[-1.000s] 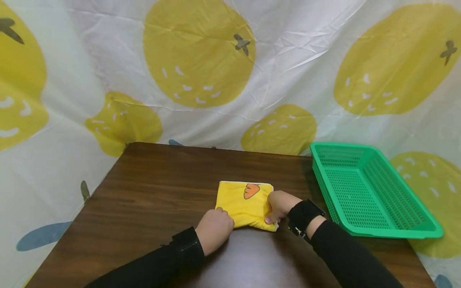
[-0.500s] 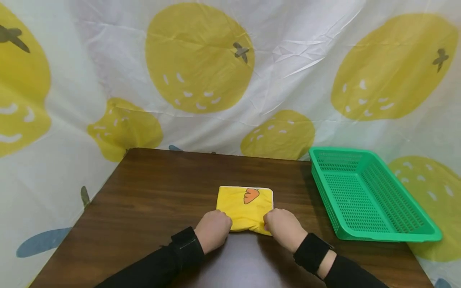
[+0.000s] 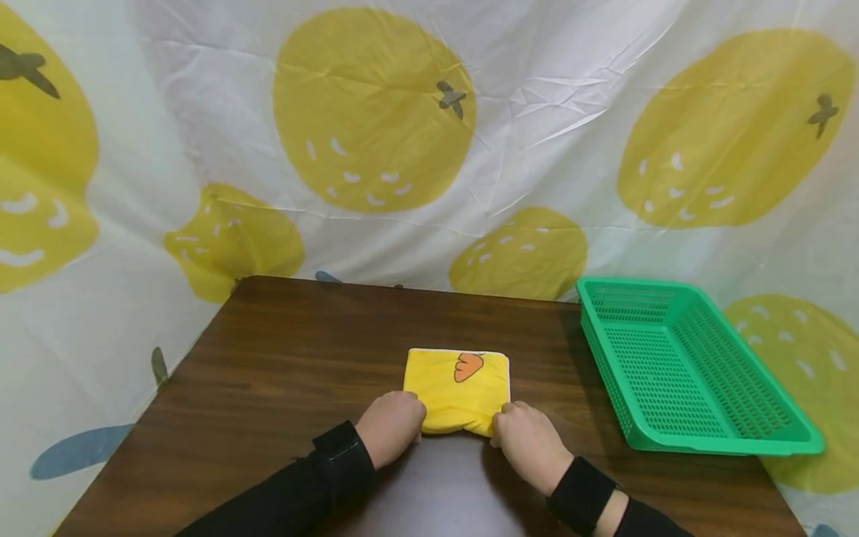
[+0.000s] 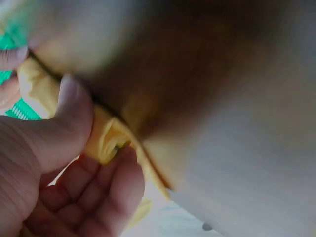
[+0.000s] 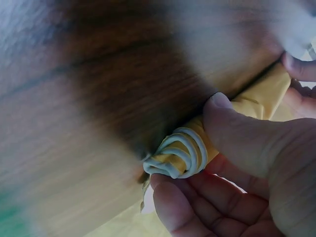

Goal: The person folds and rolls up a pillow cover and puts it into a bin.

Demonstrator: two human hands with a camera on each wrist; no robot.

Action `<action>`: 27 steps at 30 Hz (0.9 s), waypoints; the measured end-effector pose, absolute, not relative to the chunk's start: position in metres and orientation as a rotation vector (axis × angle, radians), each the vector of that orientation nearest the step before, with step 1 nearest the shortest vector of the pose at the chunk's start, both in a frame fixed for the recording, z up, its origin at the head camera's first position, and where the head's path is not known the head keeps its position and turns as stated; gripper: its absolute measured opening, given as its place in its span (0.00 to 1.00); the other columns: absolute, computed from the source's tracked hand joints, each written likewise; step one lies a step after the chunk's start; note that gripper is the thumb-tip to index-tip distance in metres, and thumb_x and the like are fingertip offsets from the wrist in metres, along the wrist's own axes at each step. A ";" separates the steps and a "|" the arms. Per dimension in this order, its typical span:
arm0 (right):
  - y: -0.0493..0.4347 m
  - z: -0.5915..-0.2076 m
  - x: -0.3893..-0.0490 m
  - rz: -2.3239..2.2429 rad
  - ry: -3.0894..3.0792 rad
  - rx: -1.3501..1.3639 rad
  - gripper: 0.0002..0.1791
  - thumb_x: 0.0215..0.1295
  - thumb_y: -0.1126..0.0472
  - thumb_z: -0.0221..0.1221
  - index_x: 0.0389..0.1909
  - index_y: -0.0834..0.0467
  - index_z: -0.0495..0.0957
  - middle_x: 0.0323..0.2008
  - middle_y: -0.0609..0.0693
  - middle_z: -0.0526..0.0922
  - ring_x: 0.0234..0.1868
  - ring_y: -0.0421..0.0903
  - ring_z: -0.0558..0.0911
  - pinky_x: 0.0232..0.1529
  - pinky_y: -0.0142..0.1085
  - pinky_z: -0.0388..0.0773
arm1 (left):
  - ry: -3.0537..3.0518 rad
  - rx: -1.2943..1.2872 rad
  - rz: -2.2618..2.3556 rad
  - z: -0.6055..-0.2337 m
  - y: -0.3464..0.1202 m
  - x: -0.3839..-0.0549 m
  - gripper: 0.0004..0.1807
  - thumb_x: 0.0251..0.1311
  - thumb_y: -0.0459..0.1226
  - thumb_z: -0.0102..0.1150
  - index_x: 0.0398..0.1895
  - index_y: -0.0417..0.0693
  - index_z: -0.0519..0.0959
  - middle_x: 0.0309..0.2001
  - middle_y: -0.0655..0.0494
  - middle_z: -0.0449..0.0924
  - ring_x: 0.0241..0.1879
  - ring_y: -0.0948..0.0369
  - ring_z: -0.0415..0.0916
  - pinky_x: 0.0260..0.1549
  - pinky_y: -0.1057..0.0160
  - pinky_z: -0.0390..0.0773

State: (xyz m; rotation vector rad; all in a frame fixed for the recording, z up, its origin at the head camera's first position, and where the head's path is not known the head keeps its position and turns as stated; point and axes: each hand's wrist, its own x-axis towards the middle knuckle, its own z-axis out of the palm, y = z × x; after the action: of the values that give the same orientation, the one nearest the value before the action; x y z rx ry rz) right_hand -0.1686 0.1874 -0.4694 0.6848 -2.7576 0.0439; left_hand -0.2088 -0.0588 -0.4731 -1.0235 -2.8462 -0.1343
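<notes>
A folded yellow cloth with white edging and a printed orange carrot lies on the table. At its near left corner, my left hand pinches the folded edge between thumb and fingers. My right hand grips the near right corner the same way. Between the two hands the near edge sags slightly inward. In the right wrist view, stacked white-edged layers show at the cloth's end, between thumb and fingers. The left wrist view shows a yellow fold in the left hand's grasp.
A green perforated plastic basket stands on the right side of the dark wooden table. Behind and beside the table hangs a white curtain printed with yellow fruit.
My right hand has shifted from the cloth's right side to its near right corner. The left hand stays at the near left corner. The head view has tilted up slightly.
</notes>
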 end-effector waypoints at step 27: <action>0.187 -0.468 -0.176 0.019 -2.812 0.655 0.11 0.53 0.62 0.79 0.24 0.58 0.85 0.24 0.49 0.75 0.26 0.47 0.76 0.28 0.41 0.78 | -3.487 -0.764 -0.221 -0.472 -0.048 -0.305 0.23 0.47 0.56 0.84 0.20 0.53 0.81 0.24 0.59 0.75 0.30 0.58 0.73 0.33 0.57 0.71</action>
State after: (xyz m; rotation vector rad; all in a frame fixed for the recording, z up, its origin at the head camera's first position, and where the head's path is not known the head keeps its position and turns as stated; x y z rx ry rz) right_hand -0.1762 0.1868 -0.4676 0.6550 -2.8124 0.0191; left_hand -0.3046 -0.0475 -0.4721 -0.7635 -3.4873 -0.2209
